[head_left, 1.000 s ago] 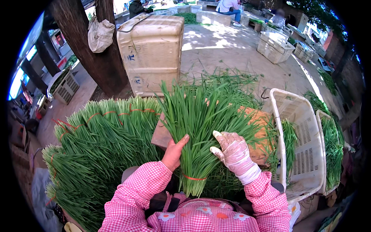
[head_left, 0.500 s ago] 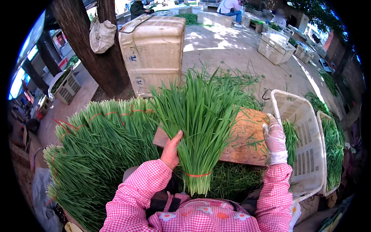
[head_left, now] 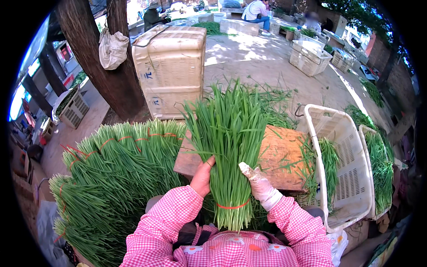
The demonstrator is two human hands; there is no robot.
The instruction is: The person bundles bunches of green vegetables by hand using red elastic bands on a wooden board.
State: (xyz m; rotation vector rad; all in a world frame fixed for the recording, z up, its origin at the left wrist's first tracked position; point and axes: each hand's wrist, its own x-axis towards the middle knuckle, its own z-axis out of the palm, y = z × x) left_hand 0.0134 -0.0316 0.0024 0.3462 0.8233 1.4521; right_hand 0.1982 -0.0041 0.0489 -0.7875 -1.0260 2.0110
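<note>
A thick bundle of garlic chives [head_left: 229, 155] stands between my hands, leaf tips away from me and pale cut stems towards me. An orange band [head_left: 233, 206] rings it near the stem end. My bare left hand [head_left: 203, 175] is wrapped round its left side, thumb in front and most fingers hidden behind. On its right side my right hand [head_left: 262, 186], in a whitish glove, presses the leaves with its thumb on top; its other fingers are mostly hidden. Beyond and under the bundle lies a wooden board [head_left: 284, 155] strewn with loose leaves.
Banded chive bundles [head_left: 111, 178] are stacked at my left. On the right stand a white plastic crate [head_left: 351, 178] with some chives and another crate of chives [head_left: 379, 169]. An upended crate [head_left: 171, 73] stands beside a tree trunk [head_left: 89, 58]. People sit farther back.
My right hand has come left from the board's right edge onto the bundle. Loose leaves now lie along the board's right end. My left hand keeps its hold.
</note>
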